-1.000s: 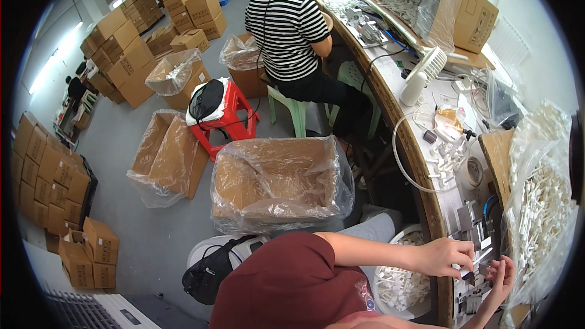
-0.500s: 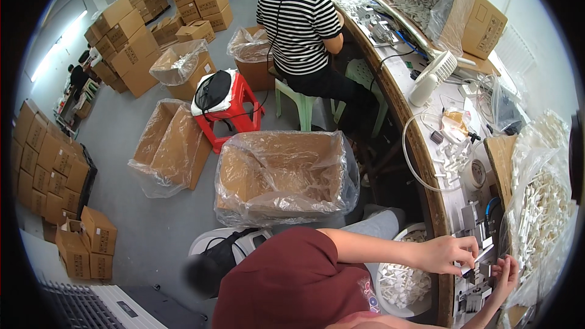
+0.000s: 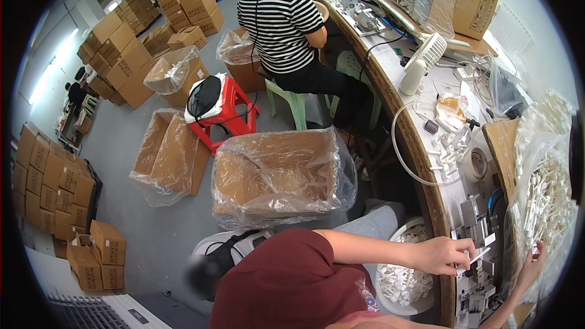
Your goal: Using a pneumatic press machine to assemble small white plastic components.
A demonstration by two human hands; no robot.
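Note:
My left hand (image 3: 450, 256) reaches in from the maroon sleeve, its fingers closed on a small white plastic piece (image 3: 479, 255) over the metal fixtures (image 3: 481, 280) along the bench edge. Whether the piece touches a fixture is hard to tell. My right hand (image 3: 531, 263) is at the side of a plastic-lined box full of white plastic parts (image 3: 545, 198), fingers partly spread and slightly curled. Nothing shows clearly between them. Below my left forearm stands a white tub (image 3: 382, 295) of similar white parts.
The wooden-edged bench (image 3: 420, 173) curves away, carrying a white fan (image 3: 420, 64), a tape roll (image 3: 477, 163), loose parts and tubing. A person in a striped shirt (image 3: 280, 27) sits farther along it. Lined cartons (image 3: 274, 176) and a red stool (image 3: 228, 113) stand on the floor.
My right hand has moved right, from beside the fixtures to the box of white parts. My left hand has stayed almost in place over the fixtures. The whole view has shifted slightly.

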